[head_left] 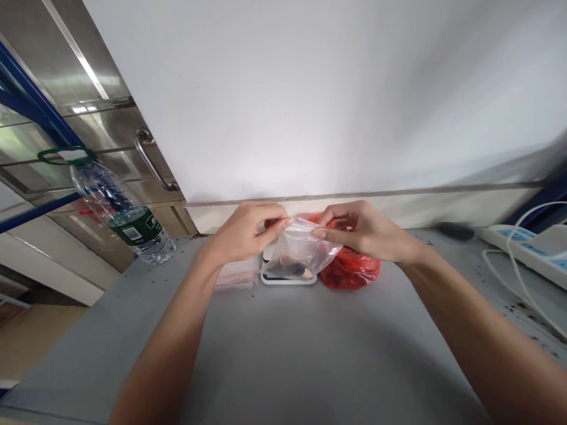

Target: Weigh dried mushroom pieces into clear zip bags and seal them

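Both my hands hold a small clear plastic bag (pixel 300 252) by its top edge above the grey table (pixel 283 348). My left hand (pixel 248 230) pinches the bag's left corner, and my right hand (pixel 361 229) pinches the right side of the opening. A dark lump lies at the bottom of the bag. Under the bag sits a small white scale (pixel 287 278). A red plastic bag (pixel 352 268) lies behind and to the right of it, partly hidden by my right hand.
A stack of clear zip bags (pixel 237 277) lies left of the scale. A plastic water bottle (pixel 128 215) stands at the table's far left by a steel cabinet (pixel 88 118). A white power strip (pixel 527 251) with cables lies at the right. A white wall stands behind.
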Tool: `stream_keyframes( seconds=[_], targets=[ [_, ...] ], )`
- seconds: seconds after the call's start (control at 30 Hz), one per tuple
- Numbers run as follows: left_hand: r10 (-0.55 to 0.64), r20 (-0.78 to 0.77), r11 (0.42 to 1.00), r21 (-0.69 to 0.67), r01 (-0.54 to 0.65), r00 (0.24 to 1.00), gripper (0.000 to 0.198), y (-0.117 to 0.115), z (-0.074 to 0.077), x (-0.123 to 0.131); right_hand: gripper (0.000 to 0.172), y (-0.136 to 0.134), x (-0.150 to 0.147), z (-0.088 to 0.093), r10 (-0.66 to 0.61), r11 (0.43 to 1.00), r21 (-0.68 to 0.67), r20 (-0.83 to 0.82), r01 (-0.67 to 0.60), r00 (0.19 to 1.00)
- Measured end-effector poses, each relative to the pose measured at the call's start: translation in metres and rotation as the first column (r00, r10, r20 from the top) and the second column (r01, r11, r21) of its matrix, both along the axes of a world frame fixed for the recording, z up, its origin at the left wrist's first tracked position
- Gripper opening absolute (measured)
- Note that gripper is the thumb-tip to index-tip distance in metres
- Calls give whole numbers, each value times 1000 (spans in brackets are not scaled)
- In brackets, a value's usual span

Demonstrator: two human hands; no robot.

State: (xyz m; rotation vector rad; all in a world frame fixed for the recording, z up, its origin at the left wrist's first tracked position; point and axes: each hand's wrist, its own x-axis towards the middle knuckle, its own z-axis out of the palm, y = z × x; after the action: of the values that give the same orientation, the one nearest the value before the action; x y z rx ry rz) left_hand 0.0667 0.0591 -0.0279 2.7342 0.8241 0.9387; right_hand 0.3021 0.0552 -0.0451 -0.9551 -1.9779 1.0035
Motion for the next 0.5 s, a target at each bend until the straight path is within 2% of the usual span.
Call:
stream_keyframes(
  seconds=[0.4, 0.5],
  targets=[
    [37, 9, 999, -29, -37, 999, 31, 3, -2, -2, 34, 3, 6, -2, -27, 1000, -2, 30, 27, 999],
    [27, 18, 994, -111, -25, 999, 30, 1, -7, 2, 31, 6, 8, -6, -51, 998, 24, 24, 51, 998]
  ],
)
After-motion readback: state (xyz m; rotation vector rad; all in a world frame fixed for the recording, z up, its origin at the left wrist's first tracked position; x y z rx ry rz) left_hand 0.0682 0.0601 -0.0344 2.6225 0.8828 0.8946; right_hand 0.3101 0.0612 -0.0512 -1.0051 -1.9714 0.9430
